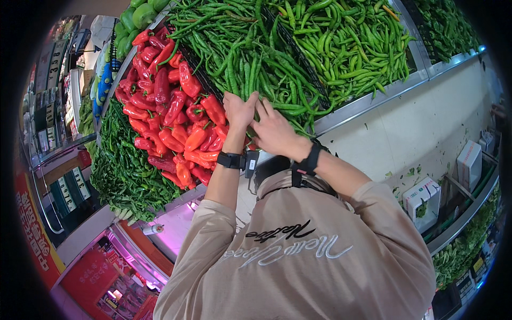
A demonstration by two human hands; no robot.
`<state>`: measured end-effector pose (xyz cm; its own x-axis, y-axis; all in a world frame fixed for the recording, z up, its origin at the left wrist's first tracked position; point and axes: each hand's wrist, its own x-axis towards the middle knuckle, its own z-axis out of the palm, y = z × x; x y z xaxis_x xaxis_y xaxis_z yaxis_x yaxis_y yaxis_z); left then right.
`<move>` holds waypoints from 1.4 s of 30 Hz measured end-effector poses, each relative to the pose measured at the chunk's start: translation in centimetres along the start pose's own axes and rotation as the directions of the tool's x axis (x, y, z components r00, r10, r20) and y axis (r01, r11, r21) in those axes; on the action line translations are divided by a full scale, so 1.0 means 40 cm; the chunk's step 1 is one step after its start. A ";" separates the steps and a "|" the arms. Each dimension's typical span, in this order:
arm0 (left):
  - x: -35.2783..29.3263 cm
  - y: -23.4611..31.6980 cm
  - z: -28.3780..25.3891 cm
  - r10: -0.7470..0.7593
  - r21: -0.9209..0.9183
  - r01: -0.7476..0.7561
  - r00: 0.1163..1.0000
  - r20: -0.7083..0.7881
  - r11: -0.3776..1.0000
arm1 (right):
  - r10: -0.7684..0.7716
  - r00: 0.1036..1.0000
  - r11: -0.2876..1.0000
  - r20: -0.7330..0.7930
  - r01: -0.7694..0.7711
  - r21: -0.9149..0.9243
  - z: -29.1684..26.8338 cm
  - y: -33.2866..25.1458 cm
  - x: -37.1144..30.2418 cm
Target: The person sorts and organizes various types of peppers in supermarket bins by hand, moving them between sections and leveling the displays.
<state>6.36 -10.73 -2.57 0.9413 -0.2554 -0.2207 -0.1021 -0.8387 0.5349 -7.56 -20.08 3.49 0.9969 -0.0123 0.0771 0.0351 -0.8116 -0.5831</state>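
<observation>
Long green chili peppers (pixel 213 48) lie heaped in a black crate in front of me. At the near edge of this heap, my left hand (pixel 239 110) has its fingers bent around some of the chilies, with the fingertips partly hidden. Close against it on the right, my right hand (pixel 277 129) rests over the same chilies, its fingers a little apart and nothing visible in its grasp. Both wrists wear black bands. Glossy red peppers (pixel 173 101) fill the section just left of my left hand.
Lighter green chilies (pixel 341 53) sit right of a black divider (pixel 298 48). Dark green peppers (pixel 125 160) lie at the left, rounder green ones (pixel 143 16) behind. A metal rail (pixel 373 102) edges the stand. White boxes (pixel 424 202) and leafy greens (pixel 464 250) are at the right.
</observation>
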 end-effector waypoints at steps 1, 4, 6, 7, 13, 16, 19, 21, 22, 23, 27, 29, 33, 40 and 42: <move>0.003 0.011 -0.008 -0.003 -0.003 0.003 1.000 0.026 1.000 | -0.023 0.998 0.997 0.067 0.018 0.072 -0.033 0.022 -0.006; -0.004 0.009 -0.033 -0.002 -0.027 0.003 0.998 0.065 1.000 | 0.218 0.971 0.928 -0.103 -0.173 0.329 -0.101 0.098 0.002; -0.015 0.011 -0.040 -0.009 -0.046 0.011 0.999 0.046 0.999 | 0.407 0.901 0.883 -0.154 -0.345 0.318 -0.115 0.176 0.004; -0.022 0.013 -0.044 -0.014 -0.053 0.015 0.999 0.035 0.998 | 0.433 0.883 0.890 -0.183 -0.386 0.242 -0.096 0.230 0.008; -0.026 0.031 -0.060 -0.043 -0.067 0.043 0.999 -0.005 0.997 | 0.738 0.660 0.520 0.139 -0.688 0.506 0.042 0.410 0.032; -0.021 -0.006 -0.043 -0.048 -0.230 0.042 0.999 -0.018 0.972 | 0.781 0.614 0.520 0.115 -0.740 0.426 0.053 0.381 0.049; -0.014 -0.013 -0.015 -0.087 -0.343 0.071 0.996 -0.029 0.937 | 0.785 0.620 0.583 -0.003 -0.736 0.344 0.057 0.330 0.058; -0.016 -0.009 0.001 -0.097 -0.373 0.071 0.994 -0.052 0.925 | 0.734 0.677 0.647 -0.043 -0.679 0.347 0.055 0.279 0.061; -0.021 0.004 0.003 -0.103 -0.432 0.073 0.994 -0.046 0.899 | 0.737 0.675 0.634 -0.038 -0.671 0.386 0.052 0.245 0.065; -0.017 -0.018 0.012 -0.087 -0.457 0.053 0.995 -0.053 0.888 | 0.747 0.665 0.629 -0.024 -0.694 0.350 0.048 0.208 0.070; -0.047 -0.005 -0.013 -0.097 -0.755 0.102 0.994 0.051 0.647 | 0.641 0.757 0.759 -0.127 -0.600 0.254 0.025 0.104 0.069; -0.051 -0.006 -0.025 -0.065 -0.824 0.089 0.996 0.063 0.559 | 0.593 0.792 0.793 -0.147 -0.541 0.280 0.013 0.072 0.072; -0.077 0.023 -0.034 -0.062 -0.869 0.073 0.997 0.048 0.489 | 0.487 0.839 0.872 -0.242 -0.455 0.179 0.015 0.024 0.075; -0.097 0.061 -0.038 -0.041 -0.836 0.045 0.999 0.027 0.546 | 0.392 0.868 0.915 -0.306 -0.402 0.032 0.021 0.002 0.084; -0.090 0.056 -0.035 -0.033 -0.816 0.062 0.998 0.052 0.575 | 0.350 0.901 0.915 -0.254 -0.387 -0.110 0.020 -0.007 0.084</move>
<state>3.19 -11.00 0.58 0.9261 -0.2523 -0.2806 0.2618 -0.1060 0.9593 -4.16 -19.44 3.26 0.8932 -0.4441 0.0708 -0.3614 -0.8025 -0.4747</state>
